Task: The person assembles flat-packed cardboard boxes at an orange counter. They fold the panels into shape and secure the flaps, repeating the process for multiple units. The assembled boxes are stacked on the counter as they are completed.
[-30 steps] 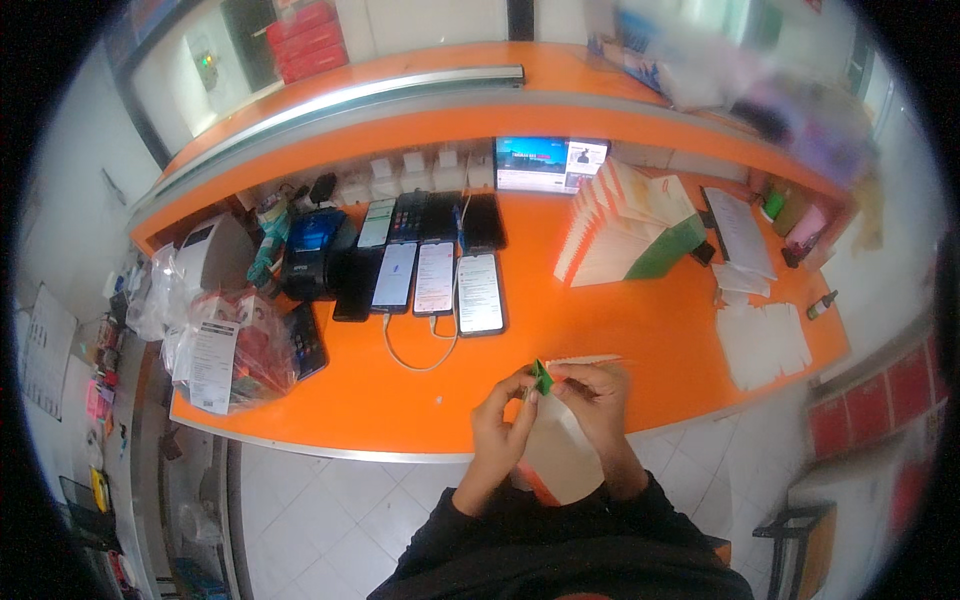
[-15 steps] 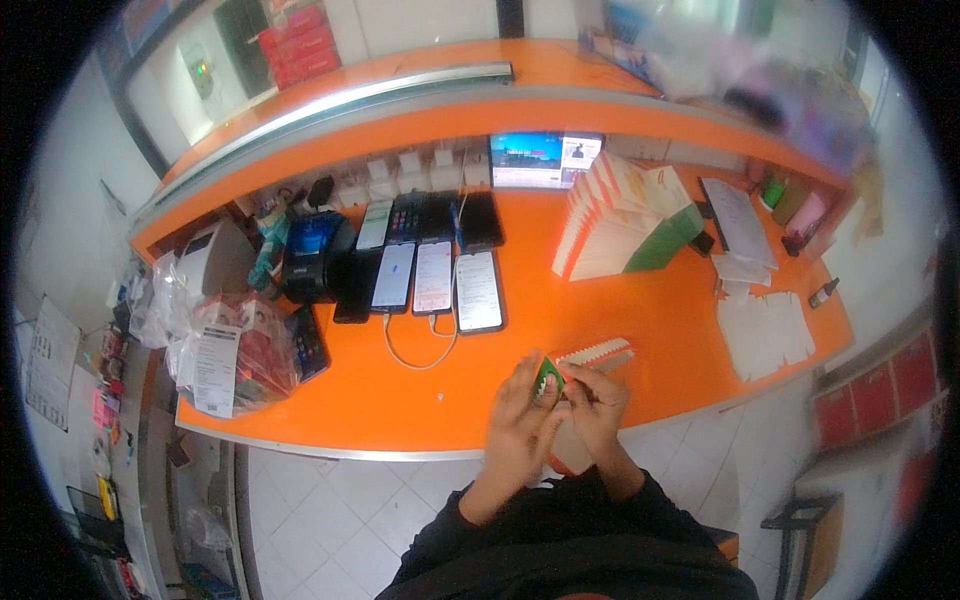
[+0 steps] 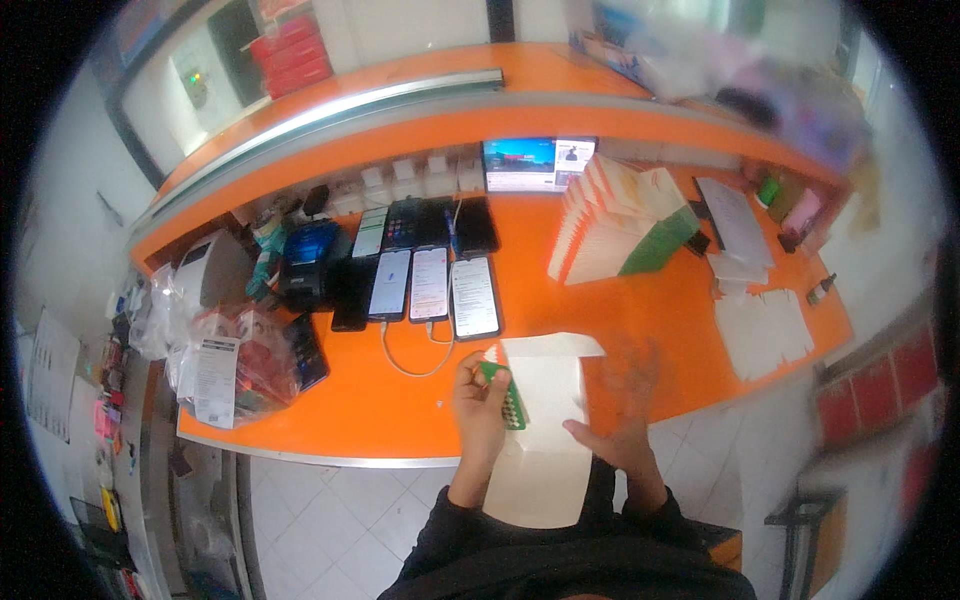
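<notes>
A partly unfolded paper food carton [image 3: 545,430], cream-white inside, spans from the counter's front edge toward my body. My left hand [image 3: 480,405] grips its left side, thumb pressed over a green side panel [image 3: 511,405] with a white pattern. Behind that hand's fingertips shows a red-and-white striped corner. On the other side, my right hand [image 3: 627,415] has its fingers spread and blurred by motion. Its thumb lies at the carton's right edge; whether it touches cannot be told.
A fanned stack of folded cartons [image 3: 620,220] stands beyond my hands. Several phones [image 3: 429,285] and a white cable [image 3: 412,374] lie left of centre. A bagged parcel [image 3: 240,365] sits at the left, a lit screen [image 3: 538,165] at the back, and a flattened paper sheet [image 3: 765,335] at the right.
The carton, folded narrow between both hands before, is now spread out with its pale inside showing. My left hand moved slightly left; my right hand moved right and opened.
</notes>
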Tool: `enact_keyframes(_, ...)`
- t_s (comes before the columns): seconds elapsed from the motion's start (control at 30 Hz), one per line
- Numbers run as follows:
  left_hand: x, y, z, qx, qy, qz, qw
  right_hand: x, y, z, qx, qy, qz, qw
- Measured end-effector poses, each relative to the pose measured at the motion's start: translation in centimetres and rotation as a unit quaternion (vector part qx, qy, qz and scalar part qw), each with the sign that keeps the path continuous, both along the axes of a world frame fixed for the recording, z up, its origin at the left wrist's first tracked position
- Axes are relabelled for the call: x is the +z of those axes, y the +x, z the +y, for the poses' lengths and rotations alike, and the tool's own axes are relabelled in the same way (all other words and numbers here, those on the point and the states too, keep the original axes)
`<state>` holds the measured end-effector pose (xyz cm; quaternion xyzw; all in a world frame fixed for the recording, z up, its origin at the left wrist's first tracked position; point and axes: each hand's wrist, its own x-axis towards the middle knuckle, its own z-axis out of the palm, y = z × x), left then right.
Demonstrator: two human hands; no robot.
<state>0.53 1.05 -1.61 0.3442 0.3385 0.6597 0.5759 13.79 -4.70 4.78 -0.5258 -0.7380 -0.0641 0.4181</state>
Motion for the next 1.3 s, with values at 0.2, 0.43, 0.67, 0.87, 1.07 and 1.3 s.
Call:
enact_keyframes(0.2,-0.1,0.1,0.6,0.065,0.169,0.504,0.845,-3.3,-0.6,1.7,0.026,-0.085,0.200,0.976)
enact_keyframes(0.43,1.5,0.3,0.1,-0.091,0.079,0.203,0.972,-2.9,-1.0,1.5,0.047,-0.245,0.050,0.967)
enact_keyframes(0.67,1.3,1.6,-0.7,0.006,0.188,0.251,0.950,-2.4,-1.3,0.9,0.043,-0.111,0.318,0.941)
enact_keyframes(0.87,1.4,3.1,-1.2,-0.019,0.214,0.214,0.953,-2.3,-0.6,1.1,-0.001,-0.070,0.342,0.937)
enact_keyframes(1.07,1.1,4.7,-0.9,-0.037,0.191,0.165,0.967,-0.9,0.8,1.2,0.035,-0.097,0.448,0.888)
enact_keyframes(1.3,1.0,6.9,-0.2,-0.039,0.205,0.151,0.966,-2.4,3.4,1.8,0.007,-0.072,0.221,0.973)
